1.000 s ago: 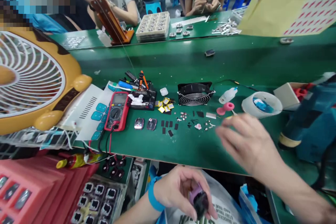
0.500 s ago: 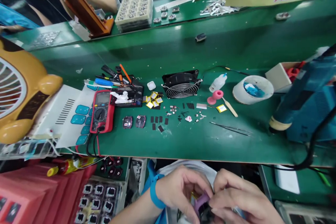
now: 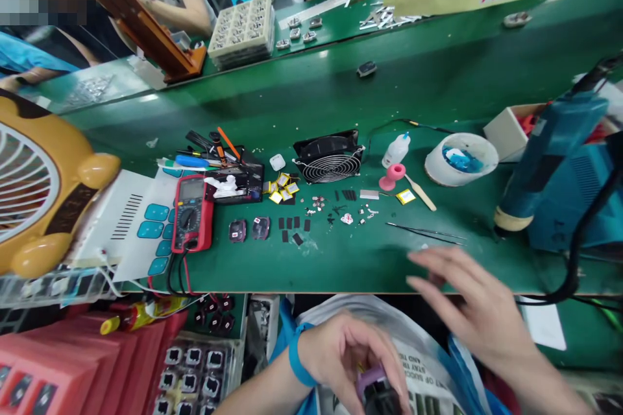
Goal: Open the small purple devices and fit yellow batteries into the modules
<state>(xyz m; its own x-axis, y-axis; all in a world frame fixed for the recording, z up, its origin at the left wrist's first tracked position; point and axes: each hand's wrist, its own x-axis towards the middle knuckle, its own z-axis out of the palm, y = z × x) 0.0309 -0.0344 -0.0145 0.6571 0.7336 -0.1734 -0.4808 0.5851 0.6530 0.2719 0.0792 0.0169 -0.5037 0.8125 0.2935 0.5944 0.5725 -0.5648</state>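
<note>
My left hand, with a blue band at the wrist, is closed around a small purple and black device over my lap. A bit of yellow shows inside it. My right hand hovers over the table's front edge, thumb and fingers apart, with nothing between them. Just beyond its fingertips lie metal tweezers. Farther back are a yellow battery, a wooden-handled stick, a pink spool and small loose parts. Two purple-rimmed cases lie to the left.
A red multimeter, tool tray and yellow fan stand left. A black fan is centre back. On the right are a white tub and a blue hot-air tool. People sit across the bench.
My right hand has let go of the device and moved up and right over the table edge, its fingers opening. My left hand still holds the device. The view has shifted slightly.
</note>
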